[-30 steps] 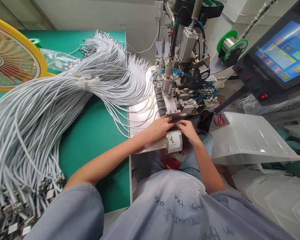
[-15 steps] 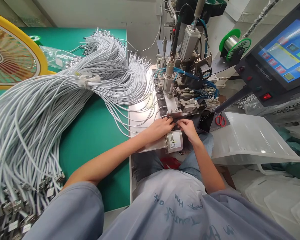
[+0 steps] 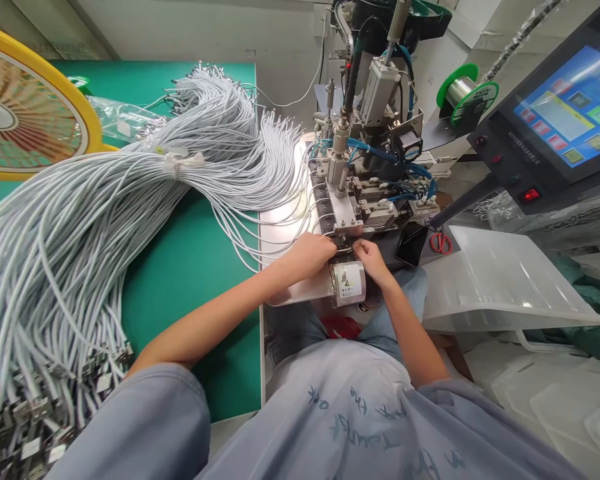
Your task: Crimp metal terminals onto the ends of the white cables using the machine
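My left hand (image 3: 316, 253) is closed on a thin white cable (image 3: 344, 250) at the front end of the machine (image 3: 345, 207). Its fingers point right, and the cable's short end sticks out past them. Just right of it, my right hand (image 3: 371, 259) pinches at the tip of that cable; the small part between the fingertips is mostly hidden. Below both hands sits a round, labelled metal cylinder (image 3: 349, 283). More white cables run from a large tied bundle (image 3: 175, 163) on the left to the machine's edge.
A green-topped table (image 3: 190, 267) bears the bundle. At the far left stands a yellow fan (image 3: 93, 120). To the right are a dark phone (image 3: 411, 244), red-handled scissors (image 3: 441, 243), a white plastic tray (image 3: 505, 280), a wire spool (image 3: 465, 93) and a lit screen (image 3: 570, 107).
My left hand has drawn back slightly to the left, leaving a length of cable showing between the two hands. My right hand has stayed nearly in place.
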